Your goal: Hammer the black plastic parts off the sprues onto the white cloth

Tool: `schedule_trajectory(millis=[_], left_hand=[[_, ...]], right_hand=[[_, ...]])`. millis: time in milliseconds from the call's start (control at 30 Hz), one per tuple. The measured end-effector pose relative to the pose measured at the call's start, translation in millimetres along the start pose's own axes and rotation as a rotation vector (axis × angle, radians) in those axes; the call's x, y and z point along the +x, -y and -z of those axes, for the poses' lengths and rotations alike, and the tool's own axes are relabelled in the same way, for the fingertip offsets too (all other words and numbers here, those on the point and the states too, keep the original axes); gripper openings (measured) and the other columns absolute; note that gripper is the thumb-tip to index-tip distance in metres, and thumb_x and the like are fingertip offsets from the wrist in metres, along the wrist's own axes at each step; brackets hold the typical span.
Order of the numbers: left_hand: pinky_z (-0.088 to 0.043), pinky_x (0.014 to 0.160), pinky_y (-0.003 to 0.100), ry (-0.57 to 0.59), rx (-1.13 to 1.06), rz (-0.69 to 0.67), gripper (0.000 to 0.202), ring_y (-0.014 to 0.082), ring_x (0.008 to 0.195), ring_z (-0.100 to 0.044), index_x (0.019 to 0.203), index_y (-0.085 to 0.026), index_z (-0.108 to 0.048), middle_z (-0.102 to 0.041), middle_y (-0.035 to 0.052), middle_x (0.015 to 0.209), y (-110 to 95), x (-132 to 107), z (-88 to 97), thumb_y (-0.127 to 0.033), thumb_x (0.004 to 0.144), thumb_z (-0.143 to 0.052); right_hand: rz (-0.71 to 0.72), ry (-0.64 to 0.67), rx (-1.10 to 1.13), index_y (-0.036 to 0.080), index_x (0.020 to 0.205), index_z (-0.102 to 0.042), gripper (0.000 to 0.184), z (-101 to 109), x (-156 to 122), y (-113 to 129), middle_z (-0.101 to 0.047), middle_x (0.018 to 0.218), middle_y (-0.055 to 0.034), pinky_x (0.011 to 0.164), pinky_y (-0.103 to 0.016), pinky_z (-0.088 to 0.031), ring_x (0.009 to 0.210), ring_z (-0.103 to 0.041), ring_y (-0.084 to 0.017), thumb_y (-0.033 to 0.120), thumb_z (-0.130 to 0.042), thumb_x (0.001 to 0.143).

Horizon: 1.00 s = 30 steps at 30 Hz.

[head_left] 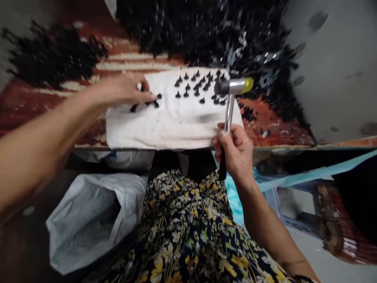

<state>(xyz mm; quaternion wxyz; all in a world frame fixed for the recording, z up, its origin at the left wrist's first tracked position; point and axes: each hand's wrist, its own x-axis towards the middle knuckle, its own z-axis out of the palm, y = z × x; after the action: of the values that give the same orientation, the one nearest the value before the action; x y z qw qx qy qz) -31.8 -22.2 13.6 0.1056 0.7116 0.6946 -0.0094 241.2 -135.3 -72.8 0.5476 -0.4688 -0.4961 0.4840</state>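
Note:
My right hand (237,153) is closed round the dark grip of a small two-faced mallet (230,106). Its shiny metal head, one face black and the other yellow, is raised over the right part of a white cloth pad (173,125). My left hand (129,89) is at the left of the pad, fingers pinched on a small black plastic part (156,103) that lies low against the cloth. The fingers partly hide that part. Several loose black peg-like pieces (196,92) with round flat bases stand on the pad between the two hands.
A large heap of black plastic parts (188,29) lies behind the pad, with a smaller heap (55,53) at the left. The worn red tabletop (273,127) ends just before my lap. Below its edge, an open white sack (94,220) stands at the left.

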Motion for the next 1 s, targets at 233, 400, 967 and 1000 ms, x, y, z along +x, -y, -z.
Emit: schedule_trajectory(millis=[233,400,967,1000], left_hand=[[-0.049,0.082,0.052,-0.023,-0.212,0.124,0.049,0.039,0.105,-0.063,0.109,-0.005,-0.067,-0.059,0.0061,0.088,-12.5,-7.7,-2.1,-0.04,0.076,-0.076],[-0.05,0.08,0.053,-0.103,-0.29,0.083,0.049,0.0392,0.104,-0.064,0.109,0.002,-0.062,-0.065,0.0164,0.099,-13.1,-14.2,-6.6,-0.031,0.076,-0.076],[-0.047,0.059,0.024,-0.079,-1.008,0.185,0.03,0.0031,0.045,-0.051,0.117,-0.017,-0.057,-0.051,-0.007,0.062,-13.6,-30.9,-11.6,-0.01,0.088,-0.058],[-0.044,0.054,0.02,-0.109,-1.004,0.214,0.025,0.0035,0.042,-0.049,0.11,-0.017,-0.059,-0.051,-0.0069,0.059,-13.1,-32.7,-10.1,-0.009,0.087,-0.058]], right_hand=[[0.087,0.017,-0.002,0.022,0.099,-0.055,0.015,-0.1,5.6,-4.4,-0.054,0.063,0.0091,0.03,-0.017,-0.03,0.038,-0.041,-0.004,0.032,-0.06,0.088],[0.111,0.009,0.025,0.022,0.097,-0.056,0.017,-0.2,7.7,-5.3,-0.054,0.061,0.0093,0.028,-0.016,-0.031,0.038,-0.041,-0.005,0.031,-0.062,0.085],[0.038,0.007,0.004,0.023,0.101,-0.056,0.025,-1.6,3.3,-2.0,-0.052,0.057,0.0112,0.03,-0.015,-0.032,0.038,-0.038,-0.006,0.036,-0.063,0.082],[0.045,0.012,0.005,0.021,0.101,-0.057,0.025,-2.3,2.7,-0.9,-0.052,0.056,0.0113,0.029,-0.015,-0.032,0.037,-0.038,-0.005,0.036,-0.063,0.082]])
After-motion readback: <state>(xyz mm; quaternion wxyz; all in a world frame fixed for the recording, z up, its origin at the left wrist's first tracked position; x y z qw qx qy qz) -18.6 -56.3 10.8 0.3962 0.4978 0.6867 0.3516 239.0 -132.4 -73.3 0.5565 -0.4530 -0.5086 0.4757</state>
